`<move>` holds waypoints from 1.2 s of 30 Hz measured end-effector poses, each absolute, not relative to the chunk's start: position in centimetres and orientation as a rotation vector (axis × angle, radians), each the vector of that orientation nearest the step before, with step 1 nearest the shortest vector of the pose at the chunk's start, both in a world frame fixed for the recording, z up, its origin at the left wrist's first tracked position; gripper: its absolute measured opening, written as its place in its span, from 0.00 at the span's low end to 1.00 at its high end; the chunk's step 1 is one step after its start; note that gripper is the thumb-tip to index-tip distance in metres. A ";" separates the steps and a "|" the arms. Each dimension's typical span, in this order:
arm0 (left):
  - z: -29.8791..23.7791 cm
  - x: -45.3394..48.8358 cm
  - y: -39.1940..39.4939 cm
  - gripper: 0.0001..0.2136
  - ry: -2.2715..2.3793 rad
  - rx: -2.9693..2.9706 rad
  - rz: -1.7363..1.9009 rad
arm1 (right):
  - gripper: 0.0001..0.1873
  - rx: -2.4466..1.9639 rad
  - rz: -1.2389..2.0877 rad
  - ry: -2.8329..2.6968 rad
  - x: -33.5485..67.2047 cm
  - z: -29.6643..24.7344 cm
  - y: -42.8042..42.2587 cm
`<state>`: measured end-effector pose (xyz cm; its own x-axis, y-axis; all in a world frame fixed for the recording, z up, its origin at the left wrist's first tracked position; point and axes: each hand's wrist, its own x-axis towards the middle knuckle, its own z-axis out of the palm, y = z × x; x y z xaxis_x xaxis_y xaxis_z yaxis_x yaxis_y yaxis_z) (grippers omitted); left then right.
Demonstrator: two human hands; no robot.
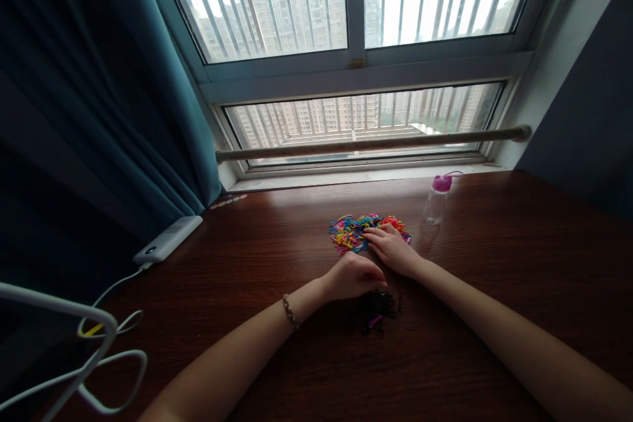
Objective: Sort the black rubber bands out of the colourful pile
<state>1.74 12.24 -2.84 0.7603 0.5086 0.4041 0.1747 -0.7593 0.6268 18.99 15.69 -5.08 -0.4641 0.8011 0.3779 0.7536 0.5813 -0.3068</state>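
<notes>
A heap of small colourful elastic bands point(352, 231) lies on the dark wooden table point(494, 257) near the window. My right hand point(393, 247) rests on the heap's right side, fingers stretched flat over the bands. Just nearer to me, my left hand point(353, 275) is curled with its fingers closed, sitting over a small pile of black bands point(376, 308) that has one pink band in it. What the left fingers hold is hidden. A beaded bracelet point(291, 311) circles my left wrist.
A clear bottle with a pink cap point(438, 198) stands right of the heap. A white power bank point(167, 239) with a cable lies at the left by the teal curtain point(99, 99). White hangers point(74, 349) sit at the lower left. A barred window point(356, 79) is behind.
</notes>
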 end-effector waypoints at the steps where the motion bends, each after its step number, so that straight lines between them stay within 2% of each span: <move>1: -2.9 1.9 12.1 0.09 0.473 2.417 0.729 | 0.18 -1.265 0.117 -2.338 18.9 -5.2 15.7; 3: -2.9 1.8 12.3 0.09 0.518 2.471 0.734 | 0.19 -1.297 0.099 -2.352 18.9 -5.2 15.8; 9: -3.0 -1.0 17.0 0.10 1.118 2.529 1.004 | 0.19 -1.293 0.102 -2.324 18.8 -5.2 15.8; 16: -4.2 -2.5 19.2 0.12 1.229 2.643 0.787 | 0.16 -1.148 0.183 -2.068 18.9 -3.9 15.9; 21: -3.8 -2.1 18.2 0.14 1.136 2.738 0.676 | 0.18 -1.039 0.608 -1.789 18.7 -2.4 15.5; 26: -3.9 -2.3 18.5 0.11 1.303 2.658 0.794 | 0.24 -0.999 1.137 -1.766 18.5 -1.7 14.8; 33: -4.0 -2.4 18.7 0.09 1.473 2.615 0.893 | 0.22 -0.776 1.549 -2.150 18.4 -1.3 13.8; 36: -3.9 -2.3 18.6 0.13 1.448 2.636 0.940 | 0.23 -0.707 1.576 -2.215 18.3 -1.2 13.7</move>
<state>-2.30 18.56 -3.91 0.3998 0.7661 0.5033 0.7717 -0.5776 0.2661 18.34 13.67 -1.17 -0.8220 0.5692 -0.0173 0.2029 0.2644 -0.9428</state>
